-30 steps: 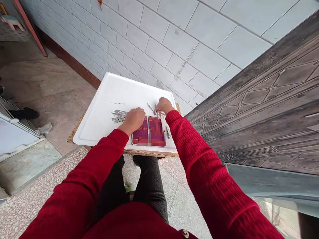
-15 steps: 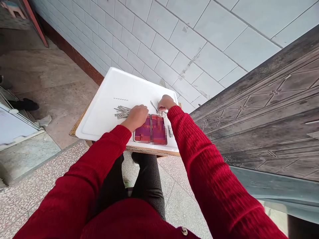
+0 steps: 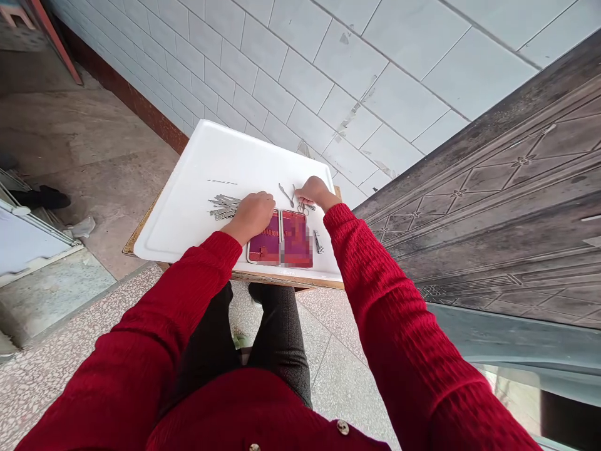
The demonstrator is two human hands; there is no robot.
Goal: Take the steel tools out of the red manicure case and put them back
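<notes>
Red-and-purple lined case (image 3: 263, 252), laid open with its two halves side by side; set by the near edge of the surface (image 3: 178, 219), toward the near right corner; part of the right half is blurred

Left hand (image 3: 255, 215), back uppermost, over the far part of the case's left half; grip: fingers curled under, so whether apart, together or clamped on something cannot be told

Right hand (image 3: 313, 190), just beyond the case's right half, beside the scissors (image 3: 303, 210), whose loops show; grip: fingertips lowered and bunched, with any hold on a piece impossible to confirm

Clipper (image 3: 318, 242), metal, just right of the case, near the right edge

Slender metal tool (image 3: 285, 195), between the hands, slightly toward the far edge

Flat metal pieces (image 3: 224, 205), loosely heaped left of the left hand, several overlapping

Single metal strip (image 3: 222, 182), apart from the heap, on its far side

Step in hand, as judged: small tools handled around the case, left hand at the lining, right hand among the tools; any next move would call for a fine fingertip pinch, clear of the scissors' loops

Surroundings: red sleeves (image 3: 188, 294), tiled wall (image 3: 263, 81) past the far edge, carved panel (image 3: 493, 188) to the right
</notes>
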